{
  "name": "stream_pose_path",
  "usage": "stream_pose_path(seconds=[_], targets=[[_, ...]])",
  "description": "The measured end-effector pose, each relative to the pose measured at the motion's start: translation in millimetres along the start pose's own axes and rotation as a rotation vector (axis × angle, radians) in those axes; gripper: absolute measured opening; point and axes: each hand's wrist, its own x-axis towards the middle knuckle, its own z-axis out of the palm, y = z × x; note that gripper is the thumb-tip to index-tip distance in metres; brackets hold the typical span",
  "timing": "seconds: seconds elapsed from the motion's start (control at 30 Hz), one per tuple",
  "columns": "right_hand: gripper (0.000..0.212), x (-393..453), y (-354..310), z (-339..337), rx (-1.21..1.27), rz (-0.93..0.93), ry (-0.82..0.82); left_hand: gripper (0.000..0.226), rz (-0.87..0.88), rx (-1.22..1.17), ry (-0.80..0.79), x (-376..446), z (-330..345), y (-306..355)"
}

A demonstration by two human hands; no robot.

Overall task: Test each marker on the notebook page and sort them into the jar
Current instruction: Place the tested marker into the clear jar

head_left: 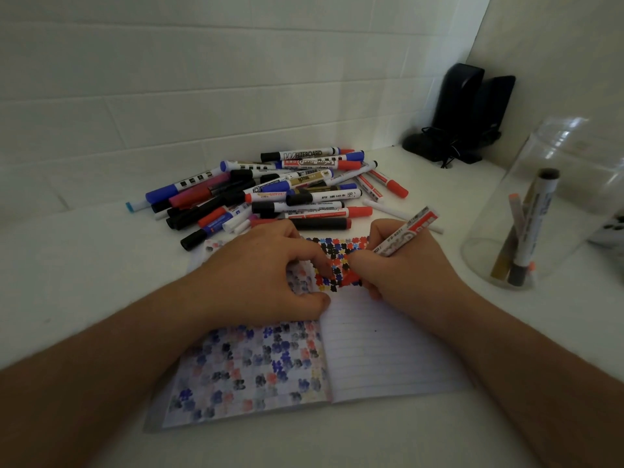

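Both forearms reach in from the near edge over the open notebook (381,352), which lies flat on the white bench (84,265); the left hand (260,282) rests knuckles-up on the notebook's left page, fingers curled and pinching a lifted fold of paper near the spine; the right hand (401,275) sits on the right page, fingers wrapped round a red-and-white marker (407,236) whose barrel slants up and away to the right; its tip is hidden behind the fingers, so contact with the paper cannot be told; between the two hands the page carries a dense patch of red, black, blue and yellow blots; the left page shows fainter blots of the same colours. Just beyond the notebook lies a loose heap of markers (270,190), with black, blue and red caps, crossing one another; to the right of the notebook stands a clear glass jar (553,184) with a few markers leaning inside; well beyond the notebook, in the corner of the tiled wall, stand two dark speakers (472,106) with a tangled cable.
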Motion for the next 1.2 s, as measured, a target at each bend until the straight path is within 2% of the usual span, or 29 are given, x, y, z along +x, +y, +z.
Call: stream_pose_path(seconds=[0.3, 0.53, 0.83, 1.0, 1.2], targets=[[0.028, -0.9, -1.5, 2.6, -0.078, -0.050, 0.008, 0.043, 0.003, 0.022, -0.004, 0.6, 0.7, -1.7], [0.025, 0.0, 1.1, 1.5, -0.002, -0.016, 0.013, 0.040, 0.004, 0.014, 0.002, -0.3, 0.6, -1.1], [0.024, -0.5, -1.1, 1.2, -0.042, -0.033, -0.042, 0.041, 0.008, 0.007, 0.003, 0.4, 0.8, -1.6], [0.025, 1.9, 2.5, -0.7, 0.046, 0.001, 0.021, 0.041, 0.007, 0.008, -0.006, 0.0, 0.0, -1.4], [0.030, -0.2, 2.3, 1.6, -0.021, -0.035, 0.002, 0.043, 0.013, 0.005, -0.003, 0.5, -0.3, -0.5]])
